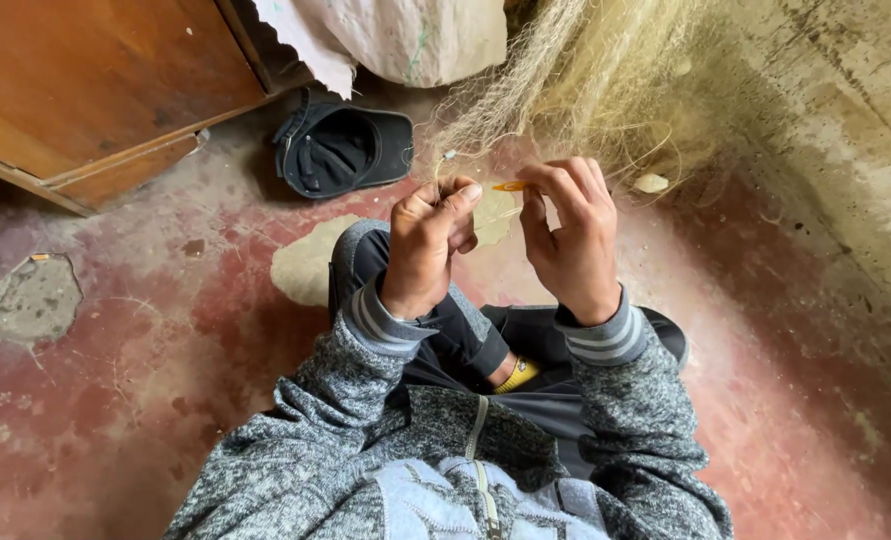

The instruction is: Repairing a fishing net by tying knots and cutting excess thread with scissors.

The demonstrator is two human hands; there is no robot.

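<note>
Head view: both hands [431, 245] [566, 235] grip pale netting [566, 90], right with orange needle [511, 185]; black cap [341, 150] beyond.

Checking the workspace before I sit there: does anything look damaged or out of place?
Yes. The red floor is worn, with a broken patch at the left baring grey beneath. A dark cap lies upturned on it, beside the pale net.
</note>
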